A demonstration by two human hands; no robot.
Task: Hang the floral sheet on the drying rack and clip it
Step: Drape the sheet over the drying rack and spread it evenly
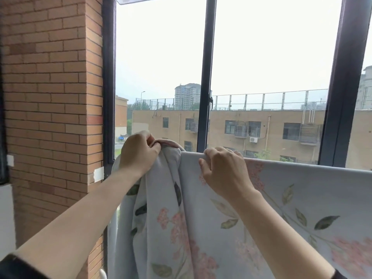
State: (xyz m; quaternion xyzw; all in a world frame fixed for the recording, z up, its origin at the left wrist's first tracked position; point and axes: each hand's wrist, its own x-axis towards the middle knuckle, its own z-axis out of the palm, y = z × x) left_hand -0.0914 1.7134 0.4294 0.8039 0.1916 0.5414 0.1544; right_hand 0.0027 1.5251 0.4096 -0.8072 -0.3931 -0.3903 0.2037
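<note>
Head view, both arms raised towards a window. The floral sheet (302, 198) hung over the top rail of the drying rack (114, 222), of which only a pale upright tube showed at the sheet's left margin; the rail itself lay hidden under the cloth. The left hand (138, 153) pinched a bunched corner of the sheet between thumb and curled fingers at the rounded upper left end of the rack, where the fabric gathered into deep vertical folds. The right hand (223, 172), just beside it and separated by one fold, curled its fingers (209, 156) over the sheet's top edge and gripped it. From that hand the top edge ran straight and smooth to the right border of the view, sloping slightly downward. The sheet's left edge hung close to the brick pillar (50, 97), leaving only a narrow gap there. Above the top edge the space was open up to the dark window frame (204, 77), whose uprights stood behind the rack, with a tan building (271, 127) well beyond the glass.
</note>
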